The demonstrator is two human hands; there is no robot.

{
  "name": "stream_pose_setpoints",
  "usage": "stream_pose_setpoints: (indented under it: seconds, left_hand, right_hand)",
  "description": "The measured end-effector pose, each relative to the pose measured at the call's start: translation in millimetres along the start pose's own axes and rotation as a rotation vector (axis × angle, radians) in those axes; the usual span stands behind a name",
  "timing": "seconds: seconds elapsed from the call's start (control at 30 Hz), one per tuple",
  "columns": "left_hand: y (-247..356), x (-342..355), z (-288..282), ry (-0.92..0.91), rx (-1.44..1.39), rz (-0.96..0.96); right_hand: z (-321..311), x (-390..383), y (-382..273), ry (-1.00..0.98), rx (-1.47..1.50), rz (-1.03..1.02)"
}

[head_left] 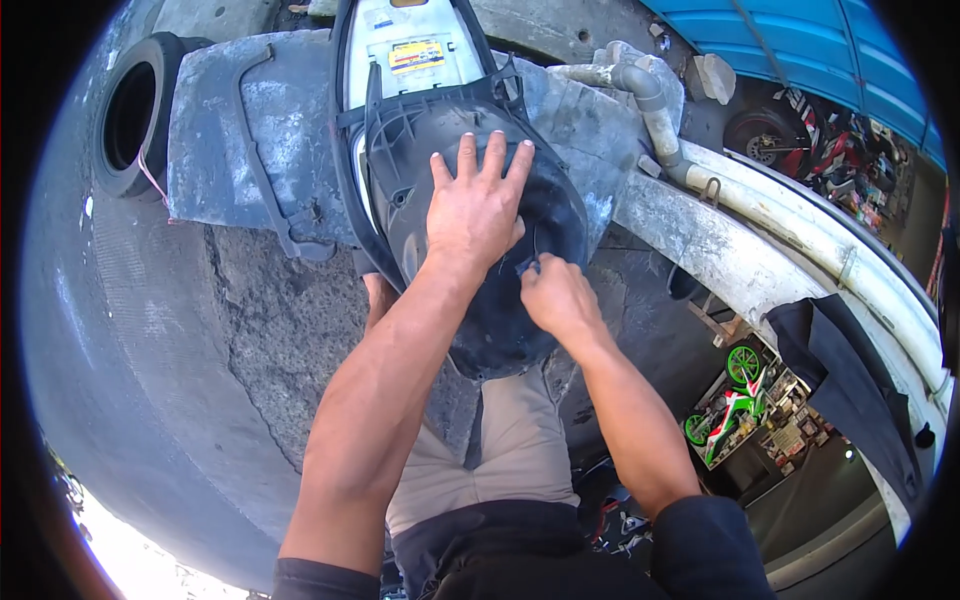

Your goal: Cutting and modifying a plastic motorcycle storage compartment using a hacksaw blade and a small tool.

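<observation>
The head view cuts off the far end of a black shell [545, 205] at the upper edge, and the forearm and hands hide part of its left side and crown. The shell's long axis runs away from the person, leaning slightly left; the broad rounded end points at the lap, just above the knees, and a white panel [365, 45] with a yellow label [416, 57] fills the far stretch. It rests across a grey slab [210, 140]. The left grip [472, 212] is released, palm down and fingers spread on the crown. The right grip [560, 298] is clenched around a small bluish thing [523, 266] at the shell's right side; fingers cover most of it, so its kind is unclear. Beside the left forearm shows a patch of skin [378, 297], whose I cannot tell. Right of the knees, a dark round vessel [683, 283] is partly hidden, its contents too dark to read.
</observation>
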State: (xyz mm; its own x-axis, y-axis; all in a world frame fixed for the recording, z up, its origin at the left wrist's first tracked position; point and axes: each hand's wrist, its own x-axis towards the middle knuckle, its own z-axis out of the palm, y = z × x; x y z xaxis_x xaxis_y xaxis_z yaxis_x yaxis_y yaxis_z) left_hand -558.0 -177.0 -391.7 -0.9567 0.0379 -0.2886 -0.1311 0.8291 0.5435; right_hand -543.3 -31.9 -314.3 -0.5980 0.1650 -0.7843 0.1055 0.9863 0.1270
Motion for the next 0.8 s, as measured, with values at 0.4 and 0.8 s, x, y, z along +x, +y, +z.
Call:
stream_pose_setpoints:
  seconds: [0.4,0.8]
  left_hand:
    - [-8,-7,-7,0.014,0.003,-0.008]
    - [-10,-10,-5,0.003,0.005,0.012]
  right_hand:
    - [-1,-14,12,-0.046,-0.006,-0.018]
    - [-8,-5,6,-0.046,0.056,-0.028]
